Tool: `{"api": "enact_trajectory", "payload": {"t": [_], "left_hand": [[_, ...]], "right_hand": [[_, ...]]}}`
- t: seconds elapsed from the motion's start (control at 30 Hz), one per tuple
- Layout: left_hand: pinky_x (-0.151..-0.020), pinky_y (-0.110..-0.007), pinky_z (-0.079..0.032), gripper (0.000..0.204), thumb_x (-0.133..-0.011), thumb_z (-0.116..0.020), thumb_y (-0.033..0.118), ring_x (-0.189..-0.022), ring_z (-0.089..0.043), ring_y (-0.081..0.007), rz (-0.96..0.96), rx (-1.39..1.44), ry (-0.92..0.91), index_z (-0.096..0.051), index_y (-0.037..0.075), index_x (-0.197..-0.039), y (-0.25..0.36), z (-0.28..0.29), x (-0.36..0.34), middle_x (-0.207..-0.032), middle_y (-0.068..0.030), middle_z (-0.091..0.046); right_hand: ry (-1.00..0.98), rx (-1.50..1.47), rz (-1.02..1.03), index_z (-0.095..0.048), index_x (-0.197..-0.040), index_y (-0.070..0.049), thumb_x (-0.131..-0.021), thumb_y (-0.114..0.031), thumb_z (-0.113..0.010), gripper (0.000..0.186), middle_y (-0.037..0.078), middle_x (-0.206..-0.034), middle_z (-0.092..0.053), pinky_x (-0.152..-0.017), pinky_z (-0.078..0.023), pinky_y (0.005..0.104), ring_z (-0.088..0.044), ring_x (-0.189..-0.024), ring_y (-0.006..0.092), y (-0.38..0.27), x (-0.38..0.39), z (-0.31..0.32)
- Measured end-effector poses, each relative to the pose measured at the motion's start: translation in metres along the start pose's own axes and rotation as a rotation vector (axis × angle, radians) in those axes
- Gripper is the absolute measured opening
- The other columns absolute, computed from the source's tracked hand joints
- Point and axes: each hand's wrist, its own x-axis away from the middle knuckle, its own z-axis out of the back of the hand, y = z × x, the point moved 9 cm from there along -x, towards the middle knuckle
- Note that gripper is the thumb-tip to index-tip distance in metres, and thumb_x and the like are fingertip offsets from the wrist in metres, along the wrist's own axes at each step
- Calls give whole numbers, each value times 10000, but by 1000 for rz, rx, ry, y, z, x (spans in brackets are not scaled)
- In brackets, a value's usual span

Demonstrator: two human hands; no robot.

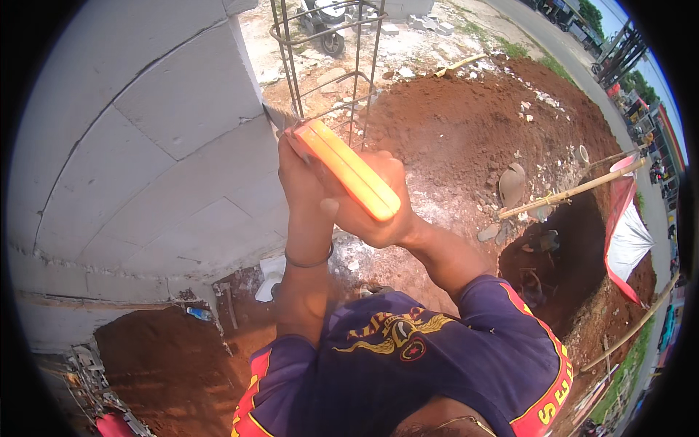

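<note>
A hand saw with an orange handle [353, 172] is held out in front of me at the end of the block wall [186, 124]. Its toothed blade [279, 116] meets the wall's vertical edge at a joint between pale grey blocks; most of the blade is hidden. My right hand [382, 193] is wrapped round the handle. Beside it, my left hand [295, 171] is closed against the front of the handle near the blade, its fingers partly hidden. A dark band [309, 262] circles my left wrist.
A tied steel rebar cage [357, 76] stands upright just beyond the saw. To the right lie a red soil mound [444, 109] and a deep pit [561, 233], with a bamboo pole [575, 191] across its edge. A blue bottle [199, 314] lies by the wall's foot.
</note>
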Motion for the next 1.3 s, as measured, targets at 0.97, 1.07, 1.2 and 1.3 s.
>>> {"api": "enact_trajectory", "payload": {"t": [0.97,1.07,1.2,1.3], "left_hand": [[-779,-280,-485,462,-998,-408,524,-898,-560,-125,-437,-638,-172,-483,92,-1145,9,20,-4,-930,-16,-524],[-703,-299,-512,433,-1011,-386,496,-806,-591,-136,-44,-333,8,-483,101,-1160,-6,26,7,-967,-30,-562],[-669,-299,-514,270,-1002,-472,335,-766,-591,-140,-346,-564,-116,-492,89,-1111,24,2,-6,-944,-28,-568],[-720,-301,-502,232,-978,-530,272,-819,-566,-127,-389,-469,-257,-493,79,-1100,25,-21,-9,-947,-15,-529]], "right_hand": [[-48,-47,-194,-561,-724,-11,-751,-99,-651,128,80,-637,-577,-516,-447,299,-570,-521,182,37,-8,-1],[-34,-5,177,-584,-755,-22,-731,-103,-667,119,80,-671,-600,-554,-470,296,-607,-562,221,-13,3,2],[-82,-105,45,-603,-767,-20,-707,-99,-672,120,92,-716,-642,-572,-489,297,-634,-590,232,2,-10,-6],[-6,72,-40,-614,-780,-4,-706,-101,-669,134,95,-633,-616,-534,-478,293,-611,-527,220,27,-30,-4]]}}
